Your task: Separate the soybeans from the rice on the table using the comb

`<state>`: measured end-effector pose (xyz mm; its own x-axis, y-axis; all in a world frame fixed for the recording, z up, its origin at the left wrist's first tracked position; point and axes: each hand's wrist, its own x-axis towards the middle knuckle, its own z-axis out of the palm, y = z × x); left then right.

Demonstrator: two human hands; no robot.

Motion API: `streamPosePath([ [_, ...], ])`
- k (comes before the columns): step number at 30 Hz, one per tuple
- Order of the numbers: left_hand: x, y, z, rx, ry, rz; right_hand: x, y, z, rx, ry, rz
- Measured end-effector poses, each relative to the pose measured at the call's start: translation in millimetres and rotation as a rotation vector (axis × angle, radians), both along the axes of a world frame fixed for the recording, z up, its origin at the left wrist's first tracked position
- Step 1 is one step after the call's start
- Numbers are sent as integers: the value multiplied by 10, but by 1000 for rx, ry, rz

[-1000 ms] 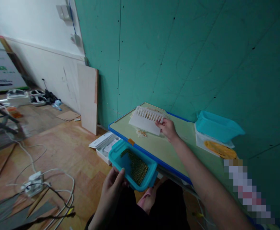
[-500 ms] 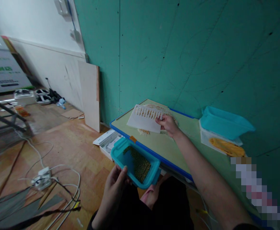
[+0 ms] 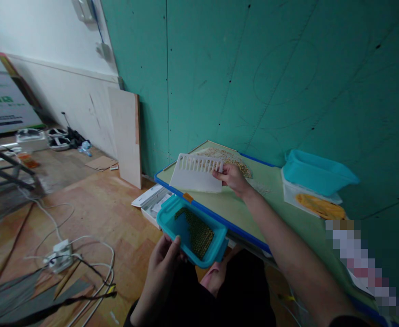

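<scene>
My left hand (image 3: 167, 256) grips the near rim of a turquoise plastic tub (image 3: 182, 234), thumb over the edge. Green beans (image 3: 199, 231) lie along the tub's far and right side. The tub is just below the blue front edge of the table (image 3: 243, 213). In my right hand (image 3: 231, 177) is a white slotted plastic scraper (image 3: 196, 179), pinched at its right end and tilted over the tabletop, slots toward the wall. Behind it a pile of pale grains and beans (image 3: 236, 165) spreads on the table, partly hidden by the scraper.
Farther right on the table stand another turquoise tub (image 3: 318, 170) and a yellow-orange cloth-like item (image 3: 320, 206) on a white tray. A green wall (image 3: 226, 81) rises behind. A power strip (image 3: 61, 255) with cables lies on the floor at left. An opened white box (image 3: 153, 204) sits below the table.
My right hand has moved the scraper left and toward the table's front edge. More of the grain pile shows behind it. My left hand and the tub stay nearly in place.
</scene>
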<state>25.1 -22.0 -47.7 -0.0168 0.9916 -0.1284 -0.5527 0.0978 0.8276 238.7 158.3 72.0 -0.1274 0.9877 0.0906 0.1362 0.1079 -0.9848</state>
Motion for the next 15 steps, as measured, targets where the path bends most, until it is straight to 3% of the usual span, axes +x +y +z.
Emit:
streamPosePath([
  [7, -12, 1, -61, -22, -12, 7, 1, 72, -34, 19, -20, -5],
  [15, -10, 6, -46, -9, 14, 13, 232, 174, -21, -26, 57, -131],
])
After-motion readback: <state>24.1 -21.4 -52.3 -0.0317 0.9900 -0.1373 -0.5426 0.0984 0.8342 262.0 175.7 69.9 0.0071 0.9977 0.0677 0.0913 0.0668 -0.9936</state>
